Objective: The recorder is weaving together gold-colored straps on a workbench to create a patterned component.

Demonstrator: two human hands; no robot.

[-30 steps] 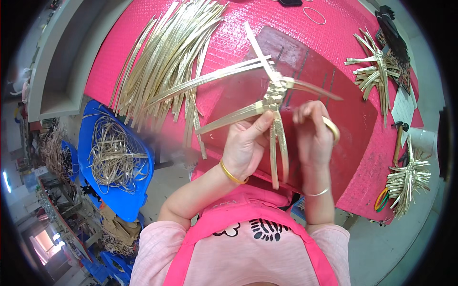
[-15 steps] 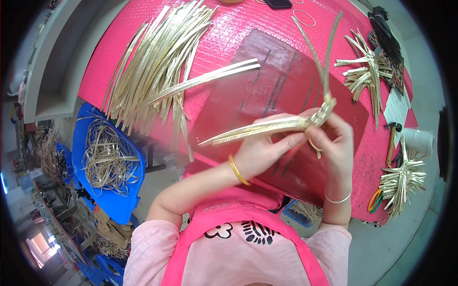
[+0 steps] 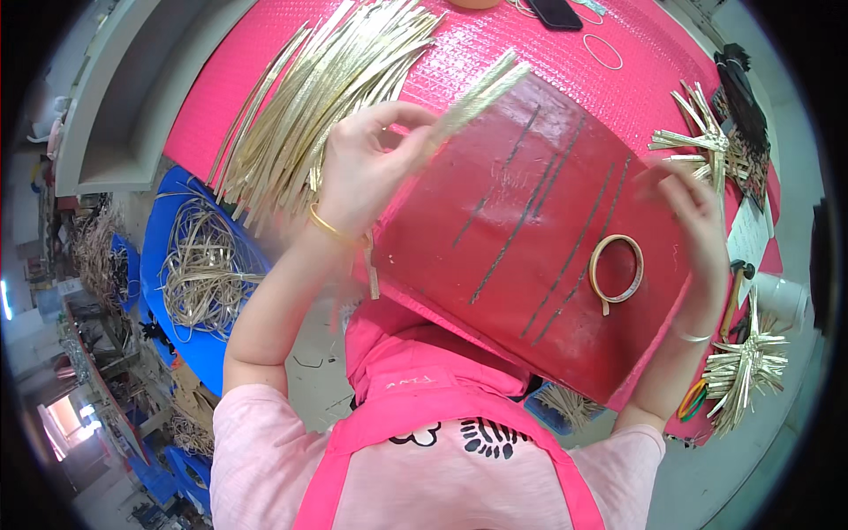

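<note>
My left hand [image 3: 375, 155] is closed around a few flat golden strips [image 3: 484, 88], which slant up and right over the red board [image 3: 442, 238]. Just behind that hand spreads a big bundle of similar golden strips [image 3: 318, 97]. My right hand [image 3: 693, 208] hovers above the board's right edge, blurred, its fingers apart and nothing visible in them. Closest to it is a star-shaped woven piece of golden strips [image 3: 720, 146]. A ring-shaped roll of tape [image 3: 594, 274] lies on the board, between dark ruled lines.
A blue bin [image 3: 159, 256] of tangled strips stands at left, below a grey shelf box [image 3: 132, 97]. Pink sheeting [image 3: 477, 40] covers the table. At right are another woven piece [image 3: 749, 358], a hammer [image 3: 742, 274] and a white cup [image 3: 784, 299]. A phone [image 3: 555, 12] lies at the back.
My hands have parted, and the woven piece they held together is no longer in them. The left has moved up-left and taken strips; the right has moved right. The tape roll now lies on the board.
</note>
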